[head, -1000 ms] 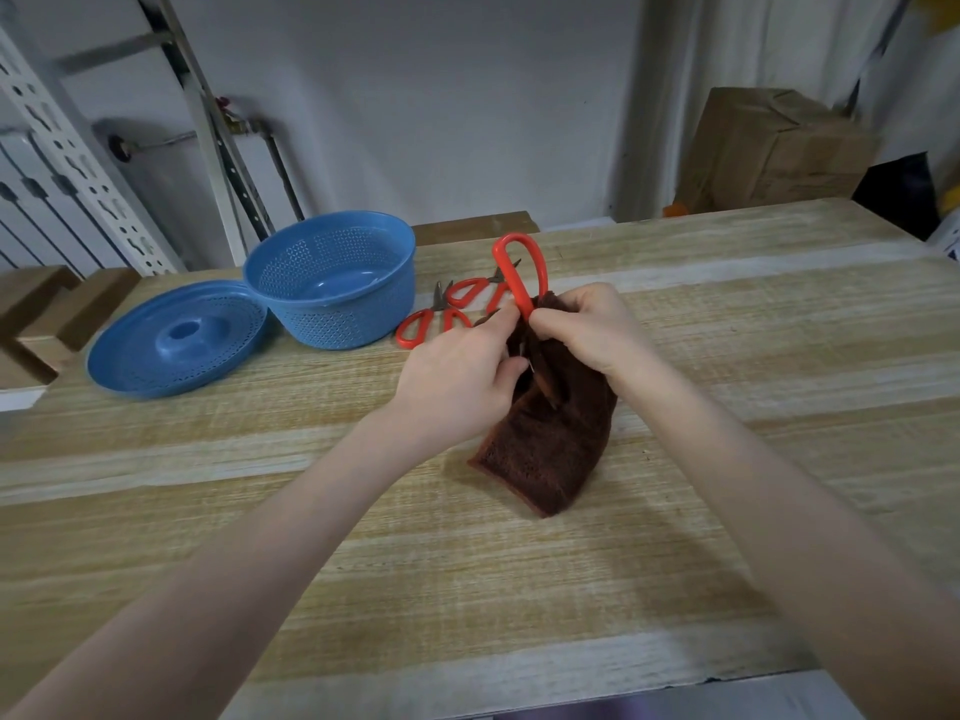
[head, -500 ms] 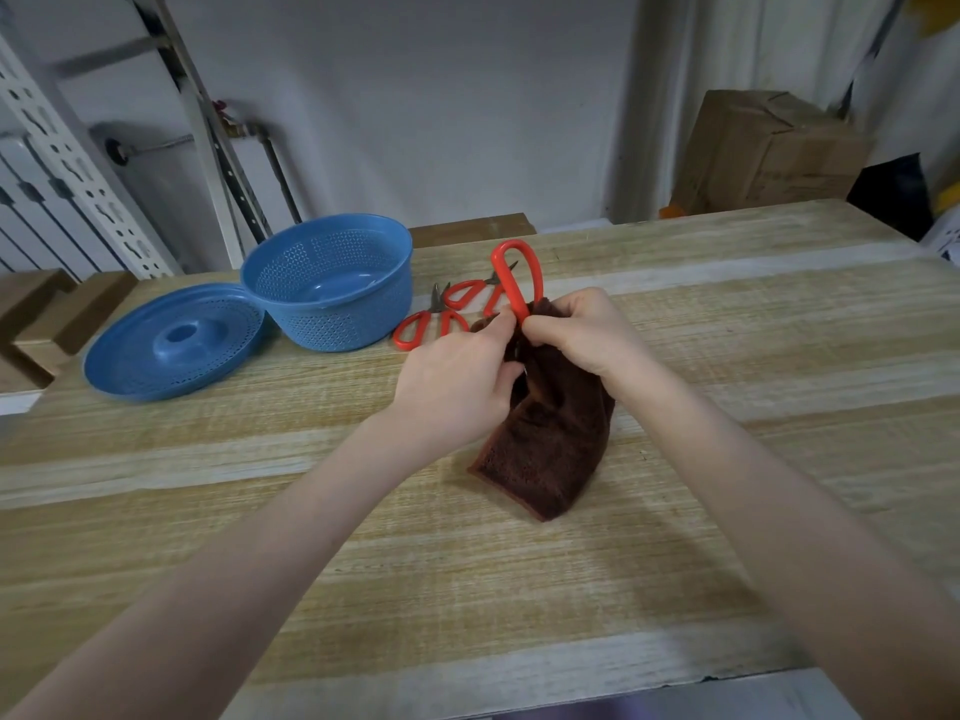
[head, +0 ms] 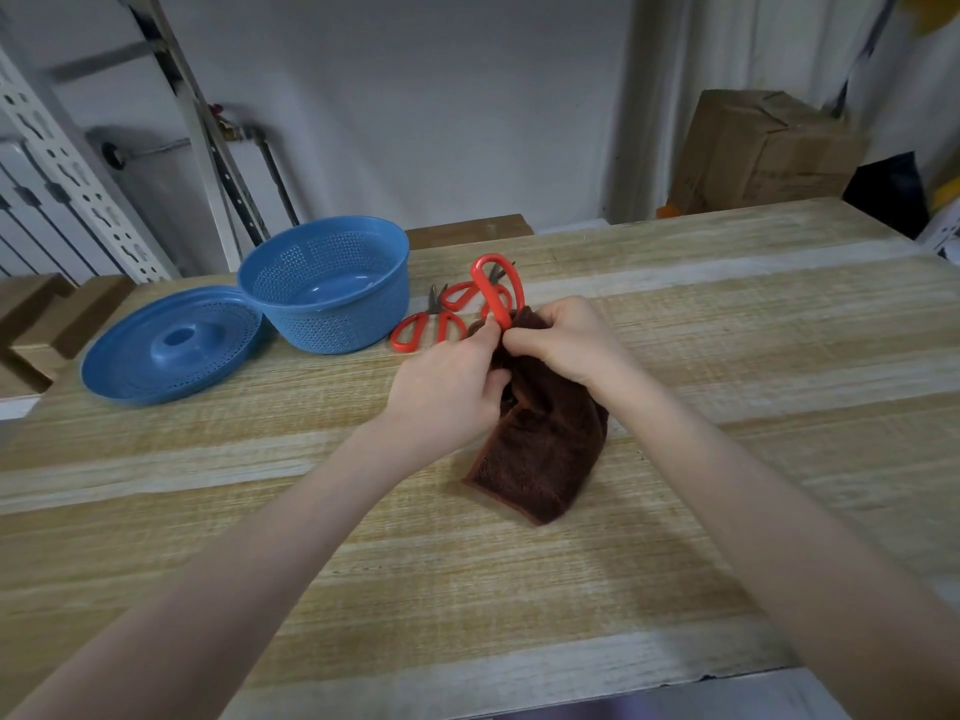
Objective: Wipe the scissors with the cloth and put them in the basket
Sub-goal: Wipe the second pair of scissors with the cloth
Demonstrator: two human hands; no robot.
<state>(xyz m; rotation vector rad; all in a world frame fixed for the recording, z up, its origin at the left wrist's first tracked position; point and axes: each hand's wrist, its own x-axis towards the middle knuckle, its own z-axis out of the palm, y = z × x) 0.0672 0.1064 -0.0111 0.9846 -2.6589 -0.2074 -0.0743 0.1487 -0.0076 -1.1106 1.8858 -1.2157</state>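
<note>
Red-handled scissors (head: 493, 288) rise from the brown cloth (head: 540, 449) we grip above the table (head: 727, 356): left hand (head: 447, 392) fingers pinching the handle, right hand (head: 566, 340) clutching cloth; blue basket (head: 332, 324) left.

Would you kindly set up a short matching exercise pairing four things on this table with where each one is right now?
Things:
1. brown cloth
2. blue basket
3. blue lid
4. held scissors

Places:
A. flat on the table, left of the basket
B. red handle loop sticking up above both hands
C. hanging down from the hands onto the table
D. upright and empty, left of the loose scissors

Pairs: 1-C, 2-D, 3-A, 4-B
</note>
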